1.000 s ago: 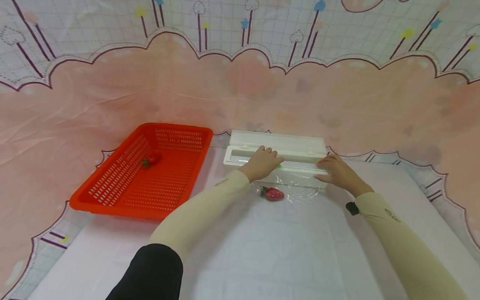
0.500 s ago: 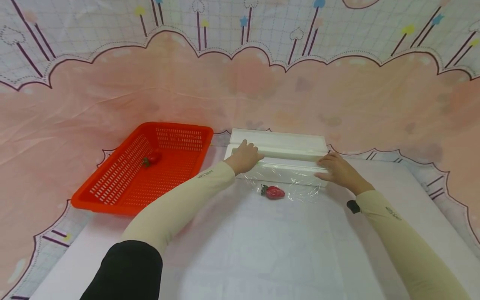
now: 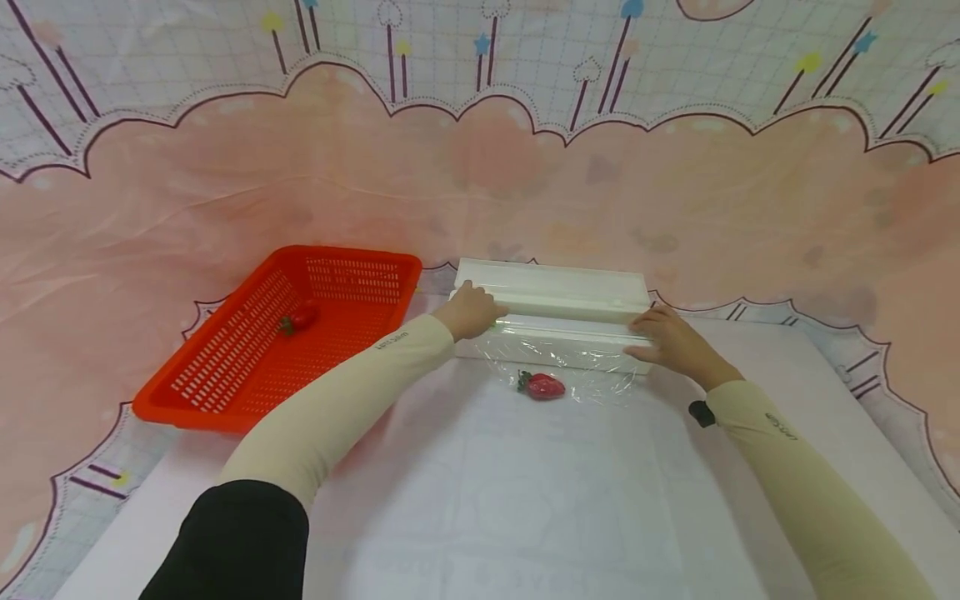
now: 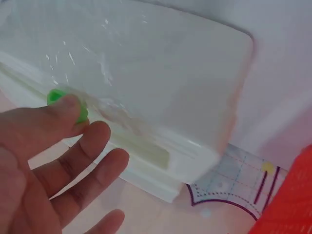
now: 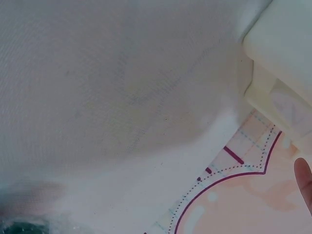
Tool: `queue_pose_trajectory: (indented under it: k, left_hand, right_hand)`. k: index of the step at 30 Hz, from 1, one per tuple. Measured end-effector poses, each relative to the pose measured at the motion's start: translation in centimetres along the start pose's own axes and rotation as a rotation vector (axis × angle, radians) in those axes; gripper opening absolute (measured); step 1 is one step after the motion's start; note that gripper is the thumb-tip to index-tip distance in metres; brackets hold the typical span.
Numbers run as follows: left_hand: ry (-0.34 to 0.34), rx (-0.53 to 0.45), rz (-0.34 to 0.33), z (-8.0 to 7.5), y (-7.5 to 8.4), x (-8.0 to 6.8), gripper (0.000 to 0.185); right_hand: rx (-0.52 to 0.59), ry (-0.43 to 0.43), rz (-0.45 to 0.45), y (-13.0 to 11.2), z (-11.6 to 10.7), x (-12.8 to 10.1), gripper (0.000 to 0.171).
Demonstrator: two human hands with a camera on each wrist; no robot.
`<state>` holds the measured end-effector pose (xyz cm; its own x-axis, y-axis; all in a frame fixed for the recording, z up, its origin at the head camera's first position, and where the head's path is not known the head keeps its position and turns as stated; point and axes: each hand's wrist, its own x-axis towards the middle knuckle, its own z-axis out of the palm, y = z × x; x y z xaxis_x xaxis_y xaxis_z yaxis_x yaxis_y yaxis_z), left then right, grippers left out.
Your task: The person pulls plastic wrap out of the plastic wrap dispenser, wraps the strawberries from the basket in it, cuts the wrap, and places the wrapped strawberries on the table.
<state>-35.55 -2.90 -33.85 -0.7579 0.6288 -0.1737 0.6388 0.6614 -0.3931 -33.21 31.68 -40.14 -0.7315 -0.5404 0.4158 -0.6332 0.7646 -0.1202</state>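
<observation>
A long white cling-film dispenser (image 3: 558, 304) lies across the far part of the table. My left hand (image 3: 468, 310) is at its left end; in the left wrist view a fingertip of that hand (image 4: 58, 161) presses the green slider (image 4: 56, 97) on the dispenser (image 4: 170, 87), the other fingers straight and spread. My right hand (image 3: 671, 342) rests with its fingers on the dispenser's right end. A sheet of clear film (image 3: 592, 367) runs from the dispenser onto the table. A red strawberry (image 3: 542, 385) lies at the film, between my hands.
A red slotted basket (image 3: 187, 417) stands to the left with another strawberry (image 3: 300, 317) inside. A pink patterned cloth covers the table and rises behind it. A white mat (image 3: 525, 500) covers the near table. The right wrist view shows mat, the dispenser's corner (image 5: 287, 53) and one fingertip (image 5: 304, 183).
My left hand has slid leftwards along the dispenser from its middle to its left end. The right hand stayed on the right end. The strawberry has not moved.
</observation>
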Motion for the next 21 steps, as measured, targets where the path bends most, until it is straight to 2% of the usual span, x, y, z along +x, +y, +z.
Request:
queue_pose_trajectory:
  k: [3, 5, 7, 9, 10, 12, 16, 21]
  left_hand:
    - [-0.037, -0.05, -0.005, 0.0, -0.9, -0.8, 0.03]
    - [-0.06, -0.164, -0.077, 0.0, -1.5, -1.6, 0.027]
    - [-0.083, -0.371, -0.218, 0.1, -2.2, -2.4, 0.03]
    - [-0.07, -0.563, -0.351, 0.2, -2.7, -3.1, 0.039]
    - [-0.06, -0.636, -0.403, 0.2, -2.9, -3.4, 0.044]
    - [-0.042, -0.723, -0.451, 0.4, -3.1, -3.8, 0.046]
    - [-0.025, -0.653, -0.411, 0.5, -3.2, -3.7, 0.045]
    - [-0.018, -0.642, -0.41, 0.5, -3.2, -3.7, 0.042]
  right_hand:
    - [0.003, 0.012, -0.017, -0.1, 0.1, 0.1, 0.038]
    - [0.004, 0.012, -0.017, -0.1, 0.1, 0.1, 0.039]
    - [-0.001, 0.003, -0.011, -0.2, 0.1, 0.1, 0.039]
    - [-0.01, -0.005, -0.004, -0.2, 0.0, 0.1, 0.039]
    - [-0.012, -0.01, 0.001, -0.3, 0.0, 0.1, 0.039]
    - [-0.01, -0.018, 0.007, -0.4, -0.1, 0.1, 0.039]
    - [0.006, -0.026, 0.013, -0.5, -0.3, 0.1, 0.039]
    - [-0.02, -0.064, 0.0, -0.4, -0.4, 0.3, 0.041]
